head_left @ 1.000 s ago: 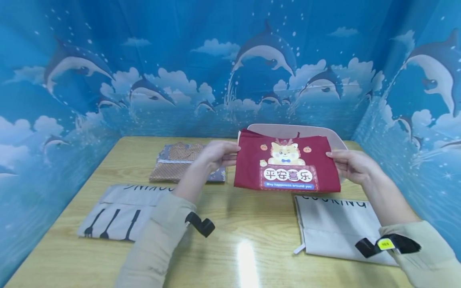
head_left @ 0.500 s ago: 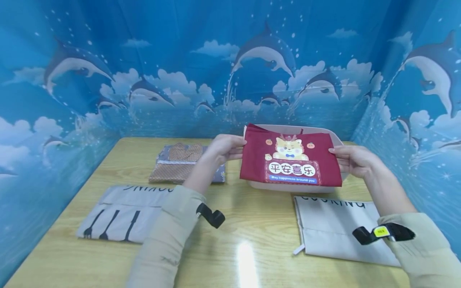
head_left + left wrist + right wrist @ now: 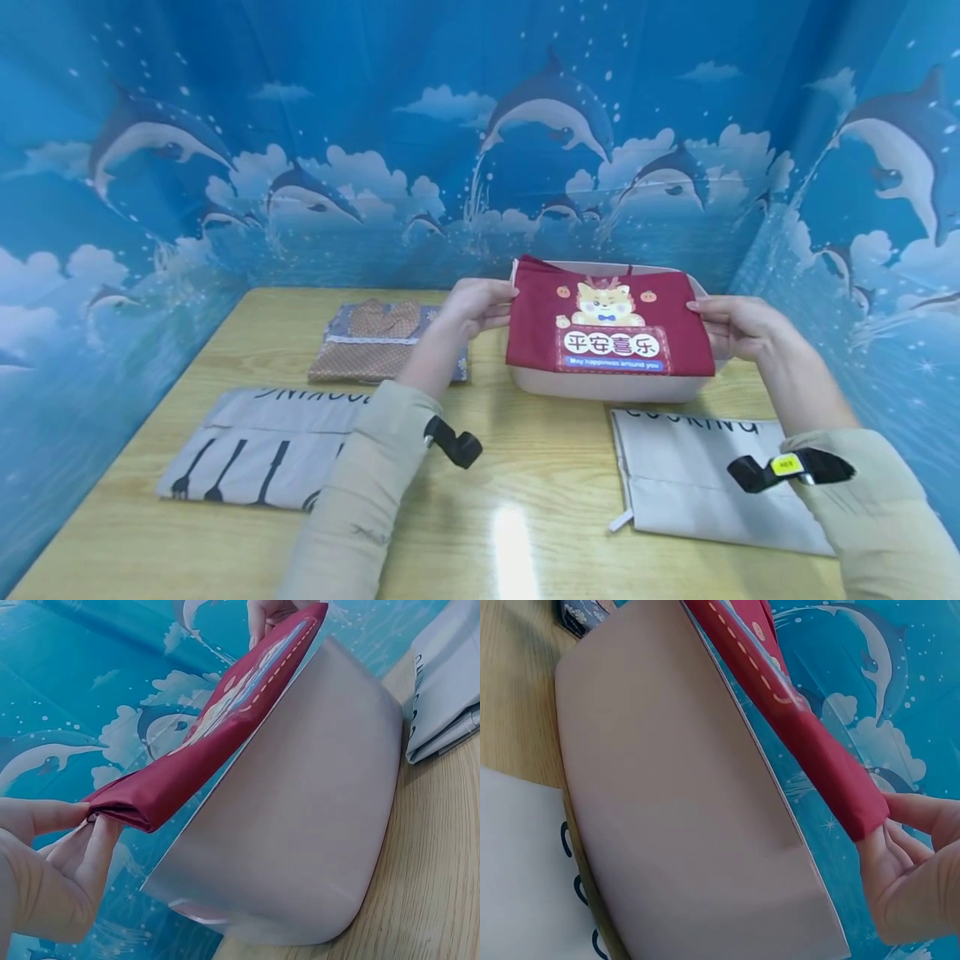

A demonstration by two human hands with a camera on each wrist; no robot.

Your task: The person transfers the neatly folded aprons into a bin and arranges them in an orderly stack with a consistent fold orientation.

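Note:
A folded dark red apron [image 3: 534, 333] with a cartoon animal print is held level over a whitish plastic bin [image 3: 600, 387]. My left hand [image 3: 480, 303] pinches its left edge between thumb and fingers, and my right hand [image 3: 744, 325] pinches the right edge. In the left wrist view the apron [image 3: 169, 787] is just above the rim of the bin [image 3: 307, 802], with a narrow gap showing. From the right wrist the apron's folded corner [image 3: 855, 802] sits between thumb and fingers. Most of the bin's inside is hidden under the cloth.
Left of the bin lies a folded polka-dot apron [image 3: 360, 360] with a bow. Nearer, a folded grey-white cloth [image 3: 240, 450] with cutlery prints lies at left, and another with "COOKING" lettering [image 3: 697, 483] at right. Dolphin-printed curtain [image 3: 375, 167] walls surround the wooden table [image 3: 540, 467].
Both hands have carried the red apron slightly to the right and farther back over the bin, whose front wall now shows beneath it. The other folded cloths have stayed put.

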